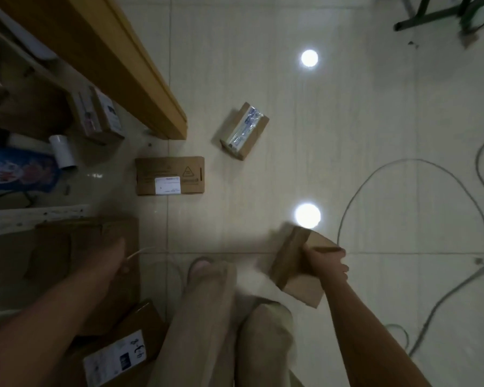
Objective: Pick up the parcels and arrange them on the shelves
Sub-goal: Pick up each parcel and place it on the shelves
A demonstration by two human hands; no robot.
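Ahead, flat parcel, grey cable

Brown parcels, cream floor tiles

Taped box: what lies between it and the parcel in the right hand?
Head view: only bare floor tile between the taped box and the parcel, with a lamp reflection beside it.
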